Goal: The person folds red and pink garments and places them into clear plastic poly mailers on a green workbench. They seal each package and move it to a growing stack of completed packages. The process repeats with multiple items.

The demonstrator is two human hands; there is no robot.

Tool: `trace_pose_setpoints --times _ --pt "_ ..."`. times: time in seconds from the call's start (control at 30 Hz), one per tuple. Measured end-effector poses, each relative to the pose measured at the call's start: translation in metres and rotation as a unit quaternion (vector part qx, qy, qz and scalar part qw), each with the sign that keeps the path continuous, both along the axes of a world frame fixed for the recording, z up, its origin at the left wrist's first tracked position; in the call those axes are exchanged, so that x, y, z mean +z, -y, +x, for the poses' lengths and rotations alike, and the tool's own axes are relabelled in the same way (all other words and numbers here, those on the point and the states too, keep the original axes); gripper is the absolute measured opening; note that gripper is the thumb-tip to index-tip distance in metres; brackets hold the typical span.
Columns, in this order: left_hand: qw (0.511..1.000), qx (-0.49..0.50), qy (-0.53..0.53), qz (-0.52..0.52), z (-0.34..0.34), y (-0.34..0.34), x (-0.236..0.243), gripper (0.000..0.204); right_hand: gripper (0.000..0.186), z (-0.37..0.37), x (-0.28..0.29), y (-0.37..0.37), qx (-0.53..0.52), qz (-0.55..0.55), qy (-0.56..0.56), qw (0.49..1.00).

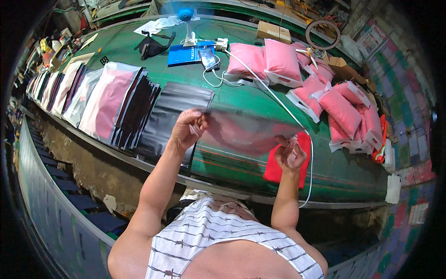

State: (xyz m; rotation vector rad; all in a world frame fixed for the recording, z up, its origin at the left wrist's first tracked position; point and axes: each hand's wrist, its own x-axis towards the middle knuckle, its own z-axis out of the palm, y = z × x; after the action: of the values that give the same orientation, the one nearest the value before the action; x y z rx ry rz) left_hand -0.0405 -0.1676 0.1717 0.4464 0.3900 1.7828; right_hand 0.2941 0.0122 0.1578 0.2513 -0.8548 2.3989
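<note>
Pinching a translucent plastic sheet [244, 132], the left hand [189, 128] and right hand [291, 153] spread it above a green table [239, 97].

From where I stand, a long green surface [344, 179] runs across the room, edged with a grey metal rim. Behind it sits a second surface [123, 15], also green. To the right rises a brick wall [404, 111], daubed in patches of green, purple and pink, with a poster [371, 41] high up. On the left lies a brown, stained floor [69, 139], then a long grey panel [44, 200]. Deep shadow fills the space under the near edge.
</note>
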Motion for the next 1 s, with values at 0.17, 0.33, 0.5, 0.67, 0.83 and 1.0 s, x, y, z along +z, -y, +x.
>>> trace_pose_setpoints --times 0.17,0.33,0.5,0.67,0.83,1.0 --pt "0.988 0.068 -0.019 -0.14 0.007 -0.038 -0.004 0.039 0.064 -0.016 -0.034 -0.028 -0.076 -0.157 0.126 0.977" --pt "0.866 0.08 -0.374 -0.322 0.023 -0.06 -0.09 0.05 0.044 -0.039 -0.091 -0.033 -0.205 -0.047 0.373 0.904" --pt "0.464 0.147 -0.854 -0.185 0.08 -0.022 -0.144 0.059 0.049 -0.061 -0.127 0.023 -0.376 0.435 0.533 0.621" --pt "0.37 0.094 -0.895 -0.232 0.107 -0.009 -0.148 0.062 0.051 -0.076 -0.124 0.116 -0.321 0.631 0.549 0.444" --pt "0.36 0.087 -0.893 -0.257 0.109 -0.014 -0.146 0.061 0.052 -0.087 -0.128 0.099 -0.285 0.666 0.578 0.376" --pt "0.368 0.091 -0.888 -0.261 0.11 -0.012 -0.139 0.061 0.053 -0.117 -0.12 0.053 -0.285 0.66 0.608 0.337"
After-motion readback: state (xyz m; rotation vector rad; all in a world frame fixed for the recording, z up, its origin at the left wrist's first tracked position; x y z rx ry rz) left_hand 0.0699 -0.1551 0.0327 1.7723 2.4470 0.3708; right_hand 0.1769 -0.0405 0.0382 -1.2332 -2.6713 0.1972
